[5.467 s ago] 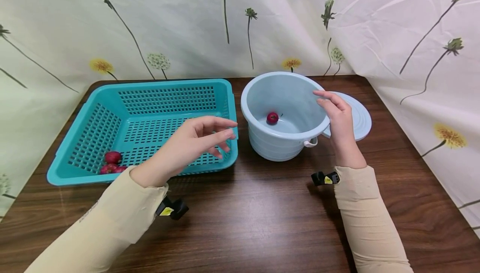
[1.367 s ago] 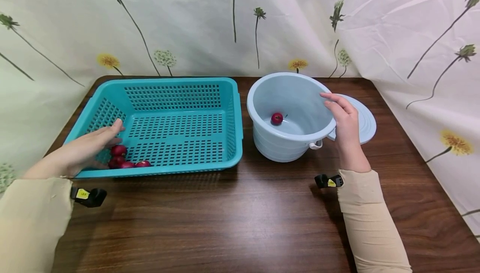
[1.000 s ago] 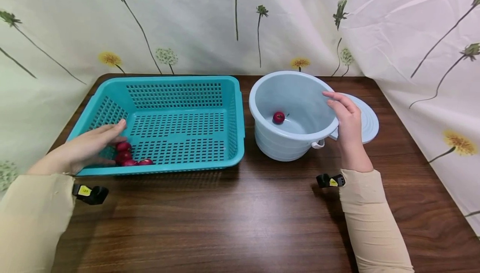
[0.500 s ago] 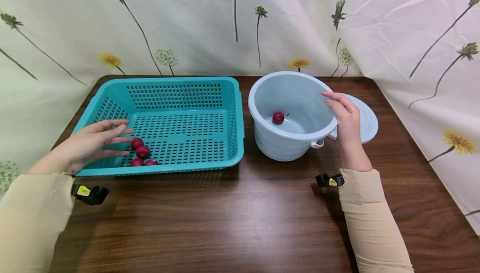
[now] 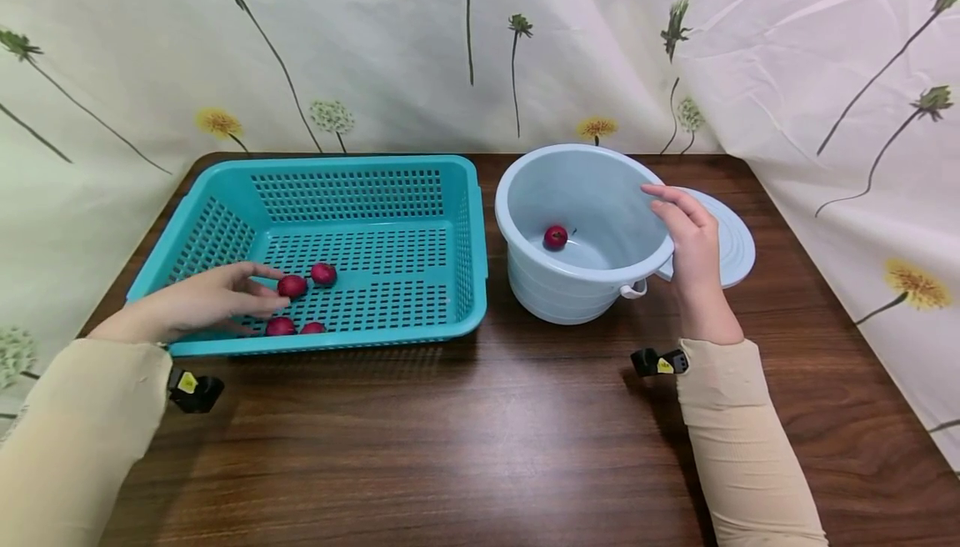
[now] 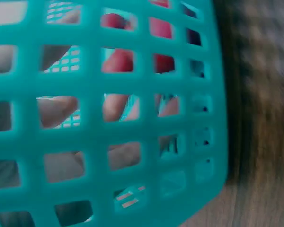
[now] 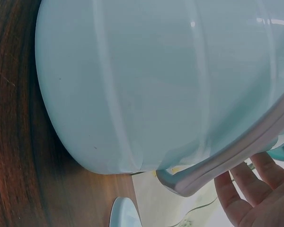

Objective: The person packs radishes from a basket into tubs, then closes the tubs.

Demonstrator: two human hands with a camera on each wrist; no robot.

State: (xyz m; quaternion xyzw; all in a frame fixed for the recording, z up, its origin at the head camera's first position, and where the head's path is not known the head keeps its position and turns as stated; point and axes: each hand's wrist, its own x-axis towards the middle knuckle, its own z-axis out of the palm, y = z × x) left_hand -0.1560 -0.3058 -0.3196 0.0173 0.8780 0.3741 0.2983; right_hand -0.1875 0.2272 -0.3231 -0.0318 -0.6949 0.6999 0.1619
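Observation:
In the head view, my left hand [image 5: 213, 298] reaches over the near left corner of a teal perforated basket [image 5: 390, 337]. Its thumb and fingertips close on a small round red fruit [image 5: 292, 287]. Three others, among them a separate red fruit [image 5: 324, 274], lie close by on the basket floor. Through the holes of the basket wall [image 6: 92, 137], the left wrist view shows fingers and red fruit only in pieces. My right hand [image 5: 688, 251] holds the rim of a pale blue bucket [image 5: 558, 293], fingers near its handle [image 7: 236, 151]. Inside the bucket sits one red fruit [image 5: 556, 237].
A pale blue round lid [image 5: 731, 238] lies on the dark wooden table [image 5: 480, 439], behind and right of the bucket. The basket stands left of the bucket with a narrow gap between. A white flower-printed cloth [image 5: 420, 47] hangs behind and around the table.
The left hand came from over the basket's right part to its near left corner, spread its fingers, then closed on one fruit. Fruits there shifted rightward and apart. The right hand stayed on the bucket.

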